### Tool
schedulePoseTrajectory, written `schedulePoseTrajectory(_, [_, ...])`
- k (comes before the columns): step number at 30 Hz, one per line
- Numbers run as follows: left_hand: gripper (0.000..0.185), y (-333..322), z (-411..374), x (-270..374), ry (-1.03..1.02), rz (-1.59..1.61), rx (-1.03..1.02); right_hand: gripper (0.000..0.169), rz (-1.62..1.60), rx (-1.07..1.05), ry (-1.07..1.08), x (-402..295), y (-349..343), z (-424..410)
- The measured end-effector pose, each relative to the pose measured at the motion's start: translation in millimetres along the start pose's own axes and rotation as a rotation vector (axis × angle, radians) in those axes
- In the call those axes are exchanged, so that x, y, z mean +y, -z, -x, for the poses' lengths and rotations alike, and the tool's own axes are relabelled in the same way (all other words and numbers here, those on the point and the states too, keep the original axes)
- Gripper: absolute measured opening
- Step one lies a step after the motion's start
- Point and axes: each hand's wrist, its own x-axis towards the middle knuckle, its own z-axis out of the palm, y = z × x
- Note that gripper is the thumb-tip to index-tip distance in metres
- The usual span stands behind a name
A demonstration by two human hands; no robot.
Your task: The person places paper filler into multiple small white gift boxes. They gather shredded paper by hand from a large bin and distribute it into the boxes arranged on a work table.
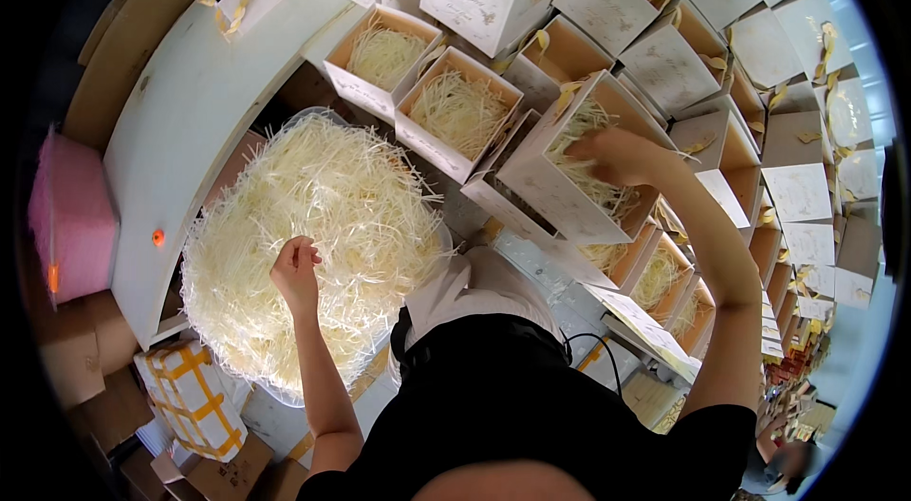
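Observation:
My left hand (295, 273) hangs over a large heap of cream shredded paper filler (320, 181) in a clear plastic tub (285, 396). Its fingers are curled in, and nothing shows in them. My right hand (608, 156) reaches into a white printed cardboard gift box (562, 184) and touches the shredded paper (589, 120) inside. Whether its fingers grip any strands is hidden. This box sits tilted on top of other boxes. Just left of it, two gift boxes (438, 145) (356, 92) hold nests of the same filler.
Many gift boxes with yellow ribbons (491, 3) are stacked ahead and to the right. At left are a white table (185, 85), a pink bin (75, 216) and a taped foam box (191, 401). Another person (783, 465) is at the far lower right.

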Motion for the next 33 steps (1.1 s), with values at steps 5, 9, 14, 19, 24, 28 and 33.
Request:
schedulePoseTrajectory(5, [0.014,-29.2,10.4,10.5,-0.009,0.034,-0.127,0.045,0.302,-0.41,-0.119,-7.7,-24.9,-29.3])
schedulePoseTrajectory(9, [0.03,-98.4,2.6,56.8,-0.558,-0.293,-0.206,0.042,0.252,-0.174,-0.055,-31.8,-9.6,-2.1])
schedulePoseTrajectory(14, [0.029,-165.9,-9.0,87.3,-0.803,-0.516,-0.341,0.04,0.002,0.263,-0.105,-69.5,22.0,57.3])
schedulePoseTrajectory(19, [0.015,-195.1,-12.4,80.5,-0.921,-0.598,-0.374,0.034,-0.116,0.605,-0.148,-88.1,8.4,116.5])
schedulePoseTrajectory(24, [0.011,-188.0,-19.8,78.4,-0.957,-0.604,-0.413,0.024,-0.281,0.837,-0.326,-80.4,-25.7,147.4])
schedulePoseTrajectory(28, [0.009,-189.9,-17.9,79.2,-0.909,-0.432,-0.362,0.021,-0.448,0.964,-0.368,-74.5,-52.0,152.7])
schedulePoseTrajectory(33, [0.012,-187.1,-18.7,93.1,-0.971,-0.483,-0.371,0.022,-0.548,0.99,-0.349,-73.2,-67.1,147.6])
